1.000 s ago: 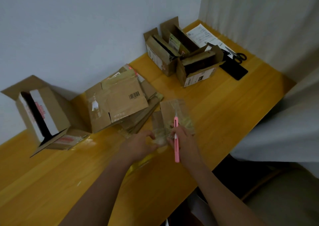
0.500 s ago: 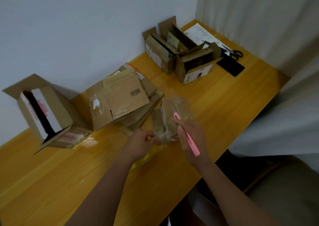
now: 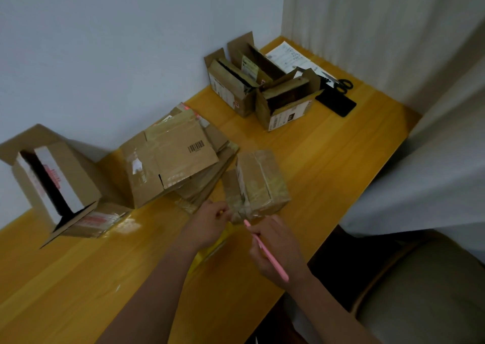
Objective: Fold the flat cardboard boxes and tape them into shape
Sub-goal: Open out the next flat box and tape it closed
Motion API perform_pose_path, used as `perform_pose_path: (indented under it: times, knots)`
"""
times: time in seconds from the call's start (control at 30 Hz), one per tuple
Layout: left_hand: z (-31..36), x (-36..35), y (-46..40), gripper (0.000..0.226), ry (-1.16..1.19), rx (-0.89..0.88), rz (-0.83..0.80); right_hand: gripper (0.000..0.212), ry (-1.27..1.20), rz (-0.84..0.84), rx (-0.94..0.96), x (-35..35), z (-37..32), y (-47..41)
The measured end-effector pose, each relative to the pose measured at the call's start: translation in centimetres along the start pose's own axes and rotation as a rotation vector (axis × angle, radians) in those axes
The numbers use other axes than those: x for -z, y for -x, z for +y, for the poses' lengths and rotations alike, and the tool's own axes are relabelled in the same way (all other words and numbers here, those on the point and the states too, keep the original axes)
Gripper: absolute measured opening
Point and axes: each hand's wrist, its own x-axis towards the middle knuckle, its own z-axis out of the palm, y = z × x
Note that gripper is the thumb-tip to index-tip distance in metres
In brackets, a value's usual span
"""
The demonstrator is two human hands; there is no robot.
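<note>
Taping the small box (image 3: 258,183) at table (image 3: 341,144) centre, 3 o'clock of the flat stack (image 3: 170,159): left hand (image 3: 210,221) pinching tape at its near corner, right hand (image 3: 275,246) gripping pink cutter (image 3: 266,251); next, probably slicing the tape free.

Pink cutter (image 3: 266,251), brown boxes (image 3: 259,183), yellow table (image 3: 341,146)

The tabletop (image 3: 328,159) is smooth yellow wood-look laminate with a soft sheen. Just beyond the hands, the small box (image 3: 259,183) is matt brown cardboard wrapped in glossy clear tape, as are the flattened boxes (image 3: 170,162). The pink cutter (image 3: 267,254) looks smooth plastic.
</note>
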Motion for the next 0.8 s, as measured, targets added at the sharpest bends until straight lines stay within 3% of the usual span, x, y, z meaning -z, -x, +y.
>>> perform_pose_path:
  times: [0.23, 0.4, 0.6, 0.7, 0.8]
  knots:
    - [0.6, -0.3, -0.1, 0.028, -0.137, -0.029, 0.042, 0.018, 0.066, -0.192, 0.094, 0.3, 0.8, 0.9]
    - [1.6, -0.6, 0.0, 0.026, -0.205, -0.049, 0.047, 0.017, -0.051, -0.135, 0.016, 1.3, 0.7, 0.3]
    - [0.2, -0.1, -0.3, 0.033, -0.043, -0.019, 0.047, 0.012, -0.032, -0.233, -0.047, 1.3, 1.8, 4.7]
    - [-0.2, -0.2, -0.1, 0.035, -0.038, -0.052, 0.031, 0.015, 0.180, -0.165, 0.033, 0.2, 2.1, 6.3]
    - [-0.3, -0.3, 0.3, 0.035, 0.009, -0.051, 0.022, 0.042, 0.458, -0.244, -0.017, -1.2, 2.1, 6.0]
